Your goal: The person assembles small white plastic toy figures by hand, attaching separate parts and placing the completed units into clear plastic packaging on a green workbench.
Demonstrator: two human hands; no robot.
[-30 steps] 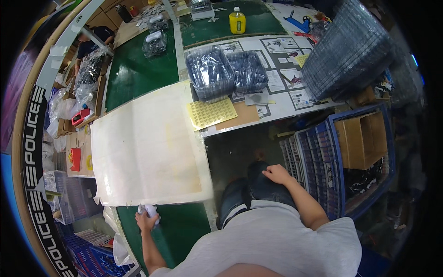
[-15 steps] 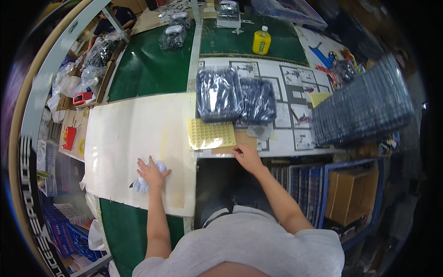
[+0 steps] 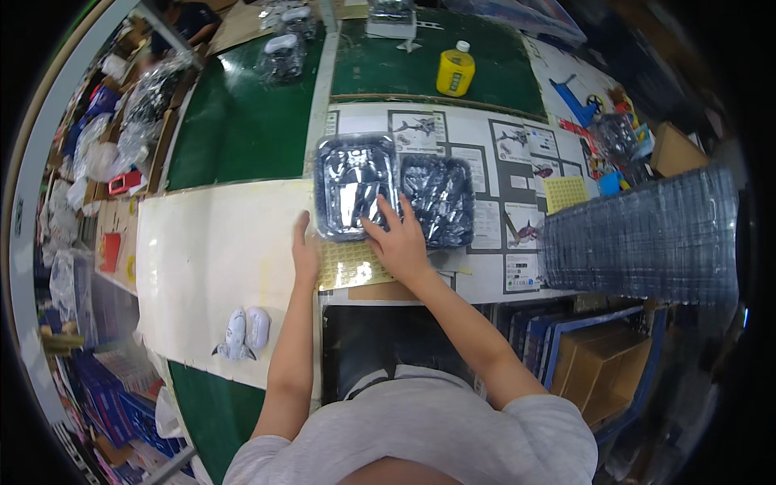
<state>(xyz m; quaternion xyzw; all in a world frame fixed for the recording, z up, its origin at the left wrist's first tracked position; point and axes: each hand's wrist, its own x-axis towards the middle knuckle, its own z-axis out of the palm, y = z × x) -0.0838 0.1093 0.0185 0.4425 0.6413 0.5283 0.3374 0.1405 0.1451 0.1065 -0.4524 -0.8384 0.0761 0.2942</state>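
Observation:
My right hand (image 3: 402, 246) is open, with its fingers spread over the lower right corner of a clear-topped dark plastic tray (image 3: 354, 182). Just left of that tray, my left hand (image 3: 304, 252) stands open with its fingers stretched upward; whether it touches the tray's edge I cannot tell. A second, similar dark tray (image 3: 440, 194) sits against the right side of the first. Under my right hand's fingers and the tray lies a yellow sheet of small labels (image 3: 343, 271). On the white sheet near my left forearm lie a small winged grey-and-white toy (image 3: 235, 335) and a white oval piece (image 3: 257, 327).
A long stack of clear plastic trays (image 3: 638, 234) leans at the right. Further back stands a yellow bottle (image 3: 456, 71). Printed instruction sheets (image 3: 517, 162) cover the table. A red tape dispenser (image 3: 111, 252) is at the left, and a cardboard box (image 3: 602, 372) sits below the table's right side.
My left hand has left the toy and oval piece and moved up and right to the tray. My right hand has moved up from the brown card onto the tray. The right-hand stack appears lower.

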